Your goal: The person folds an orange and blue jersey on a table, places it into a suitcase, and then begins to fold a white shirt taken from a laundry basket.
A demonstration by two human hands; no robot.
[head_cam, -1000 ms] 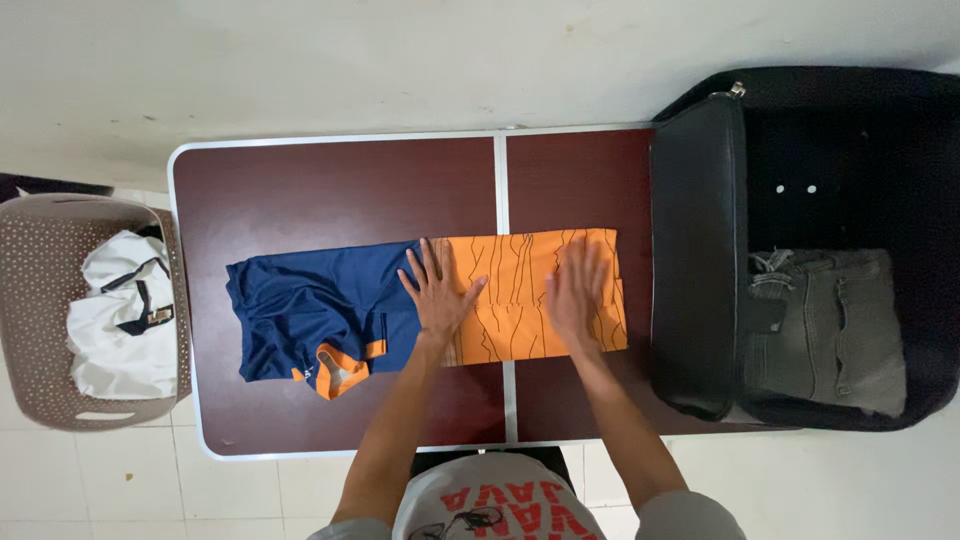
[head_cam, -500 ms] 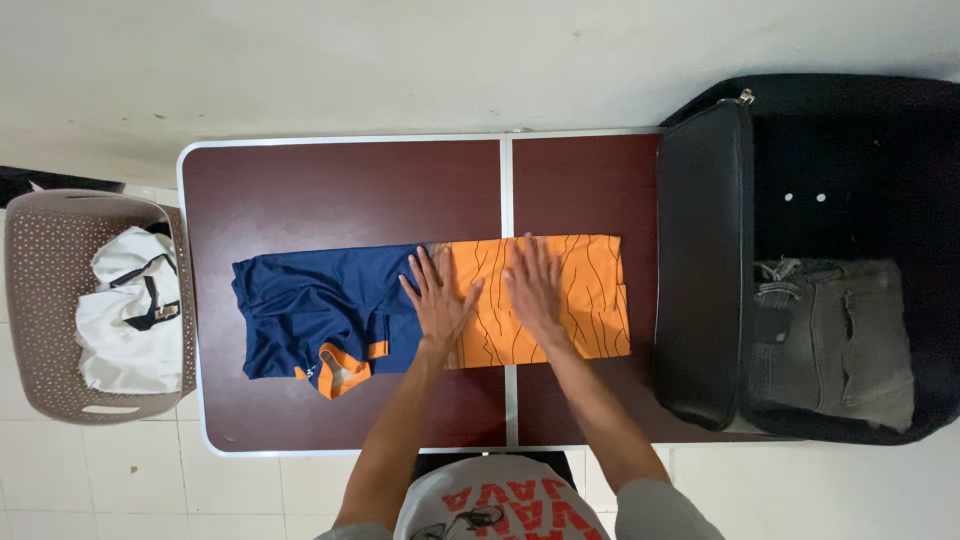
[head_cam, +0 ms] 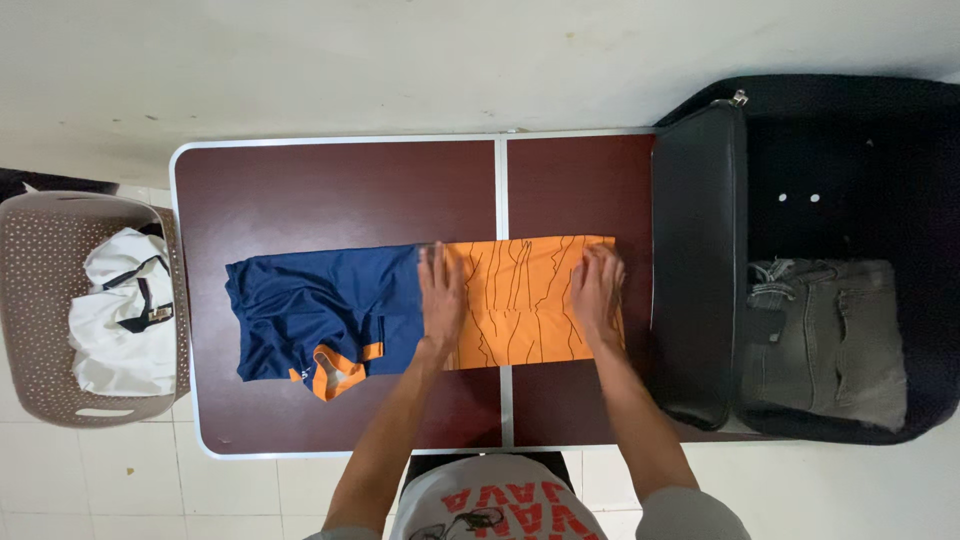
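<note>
Overhead, left hand [head_cam: 441,297] and right hand [head_cam: 598,290], each grip flat and unclenched, press the navy-and-orange jersey [head_cam: 420,307] on the desk [head_cam: 330,185].

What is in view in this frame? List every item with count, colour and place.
table: 1, dark red-brown with pale edge, centre
shirt: 1, navy and orange, folded flat across the table
basket: 1, beige perforated, on the floor left of the table
white garment: 1, white with dark trim, inside the basket
suitcase: 1, black, open, at the table's right end
grey trousers: 1, grey-green, folded inside the suitcase
left hand: 1, flat on the shirt where navy meets orange
right hand: 1, on the shirt's orange right end
</note>
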